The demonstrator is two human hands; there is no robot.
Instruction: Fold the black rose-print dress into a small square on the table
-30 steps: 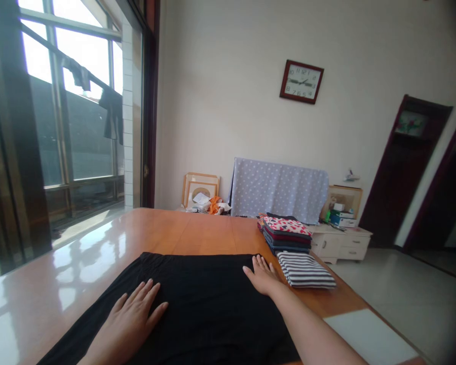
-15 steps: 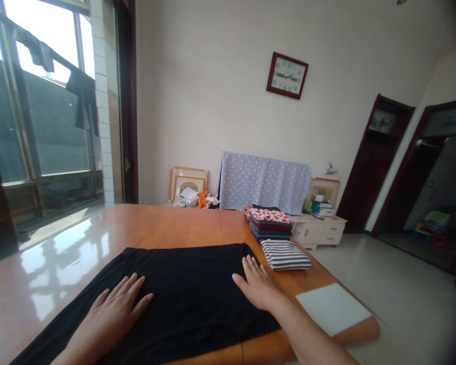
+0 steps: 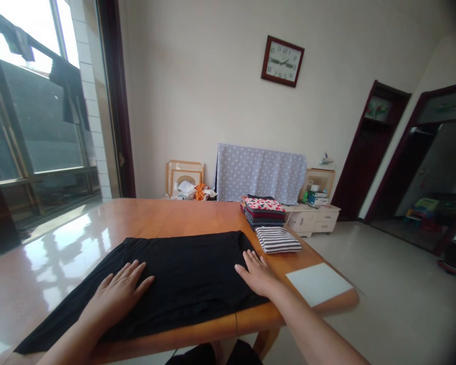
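Both hands lie palm-down on a black garment (image 3: 186, 268), which is spread flat on the near part of an orange wooden worktop (image 3: 163, 215). The left hand (image 3: 116, 296) rests on the garment's left half, and the right hand (image 3: 256, 276) sits close to its right edge. On each hand the fingers (image 3: 251, 262) are extended and spread, pressing on the fabric without pinching or gathering it. Just beyond the right hand, a folded black-and-white striped garment (image 3: 277, 240) lies on the worktop, and behind it is a stack of folded clothes (image 3: 263, 213) topped by a red-and-white patterned piece. A white flat board (image 3: 319, 284) lies nearer the worktop's right corner. Past the far edge, a grey polka-dot cloth (image 3: 260, 172) hangs beside leaning picture frames (image 3: 184, 177), and a low white cabinet (image 3: 311, 220) stands to the right. A square wall clock (image 3: 282, 61) hangs above.
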